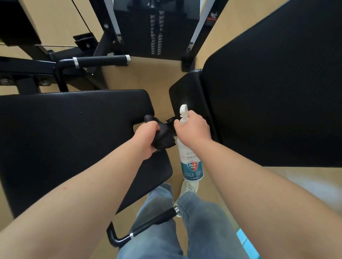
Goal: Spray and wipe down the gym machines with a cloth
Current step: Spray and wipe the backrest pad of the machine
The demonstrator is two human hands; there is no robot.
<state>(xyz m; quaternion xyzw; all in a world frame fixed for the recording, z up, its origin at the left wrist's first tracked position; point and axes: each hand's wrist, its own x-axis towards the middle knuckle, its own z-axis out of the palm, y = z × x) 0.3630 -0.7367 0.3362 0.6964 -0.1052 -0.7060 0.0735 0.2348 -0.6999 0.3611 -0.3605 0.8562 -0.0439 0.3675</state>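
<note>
Above black pad (51,139) (tan floor (150,76)): left hand (146,136) clutches cloth (163,135), right hand (193,127) grips bottle (190,166).

A gym: black padded machine seats (62,132), a weight stack (156,31) and foam-gripped handles (101,60).

Two hands (146,135) (193,127) are seen, along with one cloth (162,135) and one bottle (191,164). Four black pads (51,139) (187,93) (283,87) (10,12) are counted. Two handles (101,60) (158,219) and one weight stack (156,24) are shown.
</note>
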